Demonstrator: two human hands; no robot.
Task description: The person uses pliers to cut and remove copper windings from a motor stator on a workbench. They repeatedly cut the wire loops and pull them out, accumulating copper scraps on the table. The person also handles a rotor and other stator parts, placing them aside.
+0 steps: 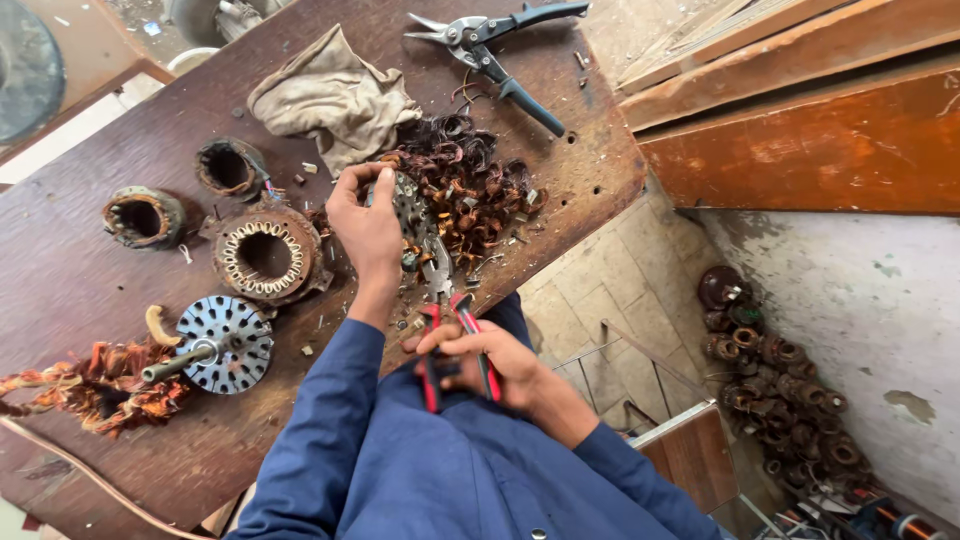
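Stator core (408,203) pinched upright in left hand (366,228) just left of copper scrap pile (470,190) on desk (80,290), red-handled pliers (445,310) clasped by right hand (495,362), nose pointing up into core.

Tin snips (497,50), rag (335,95), 3 stators (266,255), rotor w/ shaft (222,345) on bench.

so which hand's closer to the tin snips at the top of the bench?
Left. The left hand holds a stator core just below and left of the tin snips. The right hand grips red-handled pliers at the bench's near edge, farther away.
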